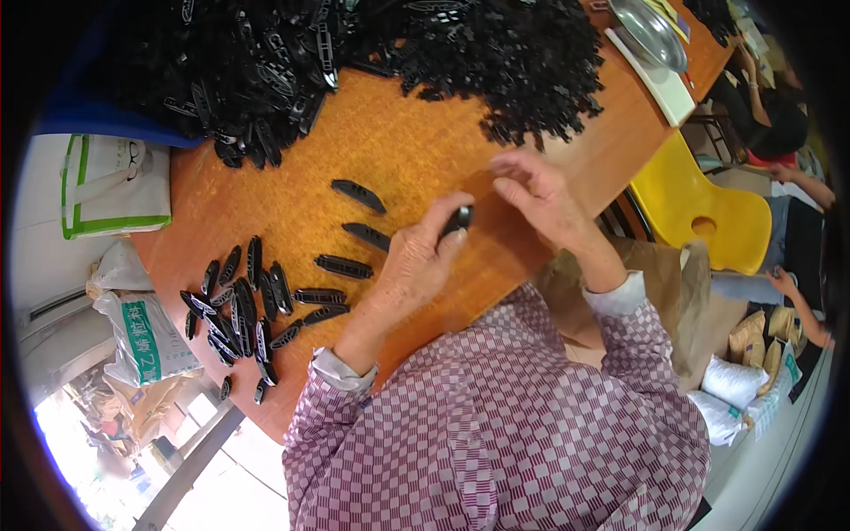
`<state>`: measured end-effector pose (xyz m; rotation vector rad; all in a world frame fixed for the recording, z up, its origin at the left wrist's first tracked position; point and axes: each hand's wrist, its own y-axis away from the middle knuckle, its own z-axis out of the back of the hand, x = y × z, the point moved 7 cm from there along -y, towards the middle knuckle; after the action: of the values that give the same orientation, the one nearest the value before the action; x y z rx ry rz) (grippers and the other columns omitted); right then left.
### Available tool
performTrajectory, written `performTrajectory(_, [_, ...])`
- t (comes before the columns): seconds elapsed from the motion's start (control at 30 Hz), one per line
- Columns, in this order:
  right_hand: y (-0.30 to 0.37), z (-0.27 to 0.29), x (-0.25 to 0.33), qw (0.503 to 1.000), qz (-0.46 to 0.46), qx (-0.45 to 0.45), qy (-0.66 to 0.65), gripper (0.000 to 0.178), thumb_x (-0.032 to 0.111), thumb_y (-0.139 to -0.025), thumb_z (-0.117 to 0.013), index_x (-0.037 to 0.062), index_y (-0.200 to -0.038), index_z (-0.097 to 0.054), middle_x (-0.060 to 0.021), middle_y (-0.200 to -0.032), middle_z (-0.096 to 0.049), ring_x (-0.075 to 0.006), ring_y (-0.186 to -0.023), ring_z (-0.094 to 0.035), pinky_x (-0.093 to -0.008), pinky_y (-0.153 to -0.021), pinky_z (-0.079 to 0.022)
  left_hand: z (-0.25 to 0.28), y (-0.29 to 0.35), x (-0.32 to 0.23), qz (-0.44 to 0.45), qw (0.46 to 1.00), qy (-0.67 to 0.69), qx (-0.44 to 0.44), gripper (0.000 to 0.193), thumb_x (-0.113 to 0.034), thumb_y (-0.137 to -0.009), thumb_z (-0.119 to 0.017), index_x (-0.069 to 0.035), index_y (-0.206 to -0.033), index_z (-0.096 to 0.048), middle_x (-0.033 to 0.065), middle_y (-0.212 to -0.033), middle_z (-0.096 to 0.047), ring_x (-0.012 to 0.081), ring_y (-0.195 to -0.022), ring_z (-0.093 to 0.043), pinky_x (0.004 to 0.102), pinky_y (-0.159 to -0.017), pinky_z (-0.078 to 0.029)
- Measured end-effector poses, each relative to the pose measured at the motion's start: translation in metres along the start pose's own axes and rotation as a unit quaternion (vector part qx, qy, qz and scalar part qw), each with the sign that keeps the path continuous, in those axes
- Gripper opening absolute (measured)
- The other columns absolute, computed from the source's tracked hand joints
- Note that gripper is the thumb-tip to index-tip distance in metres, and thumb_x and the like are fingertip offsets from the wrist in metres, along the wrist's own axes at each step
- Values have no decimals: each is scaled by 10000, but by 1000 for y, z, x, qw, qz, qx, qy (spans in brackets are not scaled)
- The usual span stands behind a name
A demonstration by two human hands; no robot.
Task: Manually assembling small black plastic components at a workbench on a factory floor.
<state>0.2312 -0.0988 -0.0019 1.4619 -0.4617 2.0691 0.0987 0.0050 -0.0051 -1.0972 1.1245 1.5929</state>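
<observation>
My left hand (420, 257) is closed round a black elongated plastic piece (458, 219), whose rounded end sticks out between thumb and fingers. To its right, my right hand (542, 199) hovers over the table, fingers half curled and thumb apart from them. The fingertips are slightly blurred, and nothing shows between them. Beside my left hand lie similar black curved pieces: one farther off (359, 195), one close to the knuckles (367, 235) and one by the wrist (343, 266). More of these form a loose group (243, 310) at the table's left side.
A large heap of black pieces (266, 80) spills from a blue surface at the far left. Another heap of small black parts (522, 71) lies at the far side. A metal bowl (651, 35) sits at far right. A yellow chair (708, 221) stands beside the table; other people are beyond.
</observation>
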Motion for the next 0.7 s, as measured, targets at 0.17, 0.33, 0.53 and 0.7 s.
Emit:
performTrajectory(0.17, [-41,10,27,890,150,-76,424,214,139,-775,-690,43,-944,-601,-58,-877,-514,-235,-851,-532,-341,-714,-420,-9,-3,-16,-78,959,-251,103,356,-75,-869,-533,-129,-1210,-448,164,-875,-601,342,-729,-599,388,-617,-484])
performTrajectory(0.33, [-57,0,22,827,197,-70,522,176,126,-713,-701,69,-846,-602,-63,-851,-476,-240,-786,-486,-357,-663,-379,-13,-10,-12,-91,957,-250,115,351,-86,-857,-521,-83,-1196,-426,178,-844,-598,366,-743,-604,433,-630,-480])
performTrajectory(0.53, [-59,9,39,851,269,-127,432,167,27,-741,-679,48,-879,-588,-67,-870,-572,-211,-738,-538,-308,-640,-414,-14,-11,-5,-102,955,-257,108,364,-82,-837,-539,-73,-1184,-431,165,-842,-592,340,-724,-603,421,-603,-482])
performTrajectory(0.7, [-58,18,14,978,114,-116,130,133,-21,-830,-634,18,-940,-571,-46,-883,-595,-89,-737,-524,-205,-620,-408,-26,-5,-9,-167,915,-291,224,289,-83,-819,-551,-75,-1099,-479,106,-781,-548,290,-739,-574,405,-571,-463])
